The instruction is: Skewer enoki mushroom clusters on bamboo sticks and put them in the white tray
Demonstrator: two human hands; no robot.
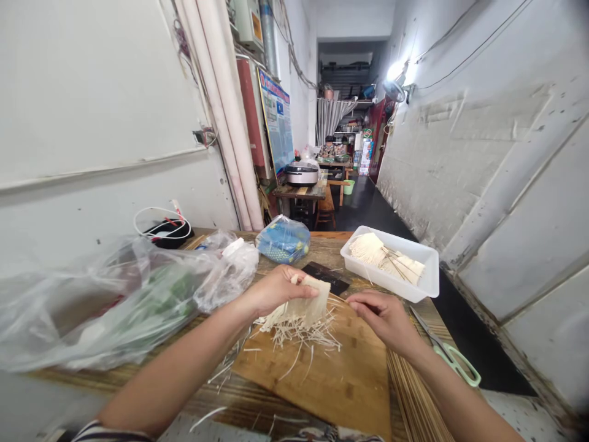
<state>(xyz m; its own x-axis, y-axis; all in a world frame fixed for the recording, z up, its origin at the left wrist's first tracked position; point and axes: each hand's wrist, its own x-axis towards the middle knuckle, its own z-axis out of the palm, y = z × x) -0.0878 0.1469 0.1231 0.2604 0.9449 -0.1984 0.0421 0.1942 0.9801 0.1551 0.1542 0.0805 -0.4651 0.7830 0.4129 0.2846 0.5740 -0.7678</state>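
My left hand (292, 288) pinches a flat, pale bunch of enoki mushrooms (316, 306) between thumb and fingers, with the thin strands spreading downward. Below it, loose enoki strands (299, 334) lie on a wooden cutting board (340, 387). Just right of the bunch, my right hand (380, 313) is closed on a thin bamboo skewer (339, 299), which points left towards the enoki. Whether its tip has entered the bunch I cannot tell. Many bamboo skewers (414, 399) lie beside the board, partly under my right forearm.
A white plastic tub (391, 277) at the back right holds skewered enoki. Green-handled scissors (448, 350) lie at the right edge. Behind the board is a dark flat blade (326, 276), with a blue wrapped package (283, 240) beyond. Clear plastic bags (138, 307) with greens cover the left.
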